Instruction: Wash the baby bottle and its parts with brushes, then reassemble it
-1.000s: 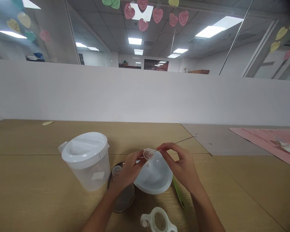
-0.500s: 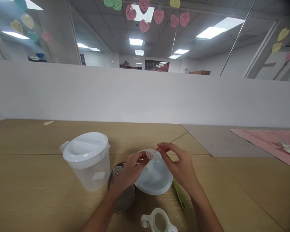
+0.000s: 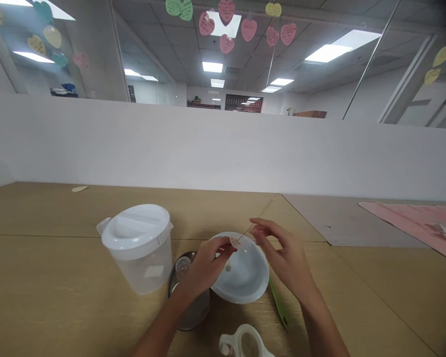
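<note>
Between its thumb and fingers my left hand (image 3: pixel 210 260) pinches a small pale disc (image 3: pixel 235 243) with faint reddish marks, over the rim of a white bowl (image 3: pixel 241 290). From the disc a thin stick (image 3: pixel 244 233) slants up to the right, its far end blurred. My right hand (image 3: pixel 280 255) is close beside it, thumb and index finger around the stick, slightly smeared. A small pale lump (image 3: pixel 228 267) lies in the bowl. Left of the bowl, partly behind my left arm, sits a metal tray (image 3: pixel 195 315) with a small clear cup (image 3: pixel 183 266) in it.
A translucent pitcher (image 3: pixel 143 270) with a white lid stands on the left of the wooden table. Right of the bowl lies a green-handled tool (image 3: pixel 278 305). A white ring-shaped piece (image 3: pixel 247 342) is at the near edge. Pink cloth (image 3: pixel 409 215) lies far right; a white wall (image 3: pixel 223 148) rises behind.
The disc and my left hand have shifted slightly right. My right hand has moved a little right, and the stick now points more steeply upward, its far end blurred.
</note>
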`<state>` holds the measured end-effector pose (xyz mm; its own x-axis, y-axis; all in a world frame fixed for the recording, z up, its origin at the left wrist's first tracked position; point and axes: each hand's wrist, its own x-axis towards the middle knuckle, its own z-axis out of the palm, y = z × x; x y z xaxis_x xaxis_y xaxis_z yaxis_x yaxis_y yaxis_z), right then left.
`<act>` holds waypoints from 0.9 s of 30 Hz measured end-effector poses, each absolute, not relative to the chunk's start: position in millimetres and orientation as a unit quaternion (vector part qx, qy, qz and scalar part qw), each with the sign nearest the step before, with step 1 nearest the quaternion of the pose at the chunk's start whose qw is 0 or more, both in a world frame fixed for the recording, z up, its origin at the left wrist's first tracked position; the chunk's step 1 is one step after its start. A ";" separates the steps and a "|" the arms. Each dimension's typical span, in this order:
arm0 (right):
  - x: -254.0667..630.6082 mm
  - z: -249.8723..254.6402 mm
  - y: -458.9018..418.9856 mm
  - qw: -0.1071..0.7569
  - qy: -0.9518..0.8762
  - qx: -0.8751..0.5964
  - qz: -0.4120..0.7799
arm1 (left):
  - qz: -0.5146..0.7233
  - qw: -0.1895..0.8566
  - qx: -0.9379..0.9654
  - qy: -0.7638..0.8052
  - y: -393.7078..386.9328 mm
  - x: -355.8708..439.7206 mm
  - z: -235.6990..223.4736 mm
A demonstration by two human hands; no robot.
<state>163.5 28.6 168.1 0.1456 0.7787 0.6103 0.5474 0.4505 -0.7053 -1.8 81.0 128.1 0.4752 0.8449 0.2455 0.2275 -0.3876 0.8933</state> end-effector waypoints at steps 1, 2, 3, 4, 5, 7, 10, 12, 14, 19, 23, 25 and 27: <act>166.0 171.0 23.6 0.580 -0.624 -0.514 0.098 | 0.363 0.406 0.754 0.366 80.6 -1.9 128.1; 168.2 173.8 18.3 0.602 -0.603 -0.515 0.091 | 0.357 0.388 0.763 0.373 80.2 -1.9 128.1; 170.0 176.4 13.2 0.620 -0.586 -0.516 0.083 | 0.349 0.370 0.774 0.376 79.7 -1.8 128.3; 171.3 178.5 8.6 0.632 -0.572 -0.517 0.077 | 0.340 0.354 0.785 0.376 79.3 -1.4 128.7; 172.0 180.0 4.7 0.640 -0.564 -0.518 0.072 | 0.333 0.342 0.795 0.374 78.8 -0.8 129.1; 171.4 181.4 -0.4 0.648 -0.554 -0.519 0.062 | 0.323 0.333 0.808 0.363 78.1 0.5 130.2; 166.1 179.9 -1.3 0.660 -0.541 -0.520 0.037 | 0.303 0.337 0.821 0.346 76.5 2.0 132.3; 160.8 178.0 0.5 0.660 -0.539 -0.523 0.014 | 0.284 0.336 0.834 0.333 74.7 2.7 133.8; 155.6 176.4 2.2 0.650 -0.549 -0.526 -0.010 | 0.273 0.342 0.842 0.316 72.2 3.4 135.5; 149.9 173.0 3.2 0.615 -0.571 -0.541 -0.052 | 0.291 0.383 0.827 0.292 64.5 4.1 141.2; 150.8 165.8 10.6 0.561 -0.602 -0.566 -0.056 | 0.312 0.408 0.805 0.298 61.3 0.4 145.7; 149.2 160.3 17.7 0.531 -0.623 -0.573 -0.052 | 0.315 0.409 0.800 0.305 61.7 -1.6 146.2; 145.4 154.8 24.9 0.505 -0.644 -0.573 -0.047 | 0.317 0.415 0.794 0.311 63.2 -2.8 145.4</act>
<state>145.4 24.9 154.8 0.1671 0.6899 0.7044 0.7848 0.3394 -0.5186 -2.8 63.2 145.4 0.6062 0.7566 0.2452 0.2312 -0.4626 0.8559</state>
